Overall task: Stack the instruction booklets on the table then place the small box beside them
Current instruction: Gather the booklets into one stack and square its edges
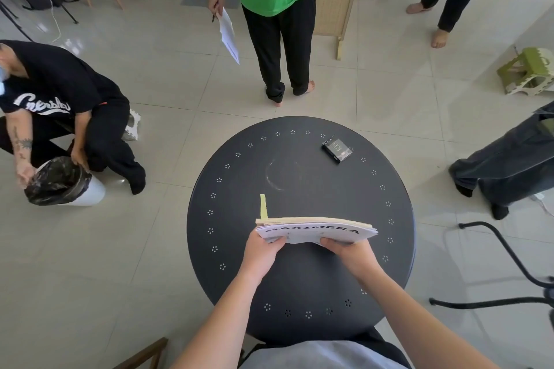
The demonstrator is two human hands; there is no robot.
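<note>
Booklets (314, 229) gathered into one bundle, clamped at the near edge by left hand (262, 252) and right hand (349, 252), held above the table (299, 284). Small box (336, 149) far side, well apart. Risk: loose pages fanning or sliding out on release, given the shallow edge grip.

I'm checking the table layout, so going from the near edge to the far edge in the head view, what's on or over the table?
Near to far: left hand and right hand, booklets they hold, yellow paper strip, small box, far table rim.
</note>
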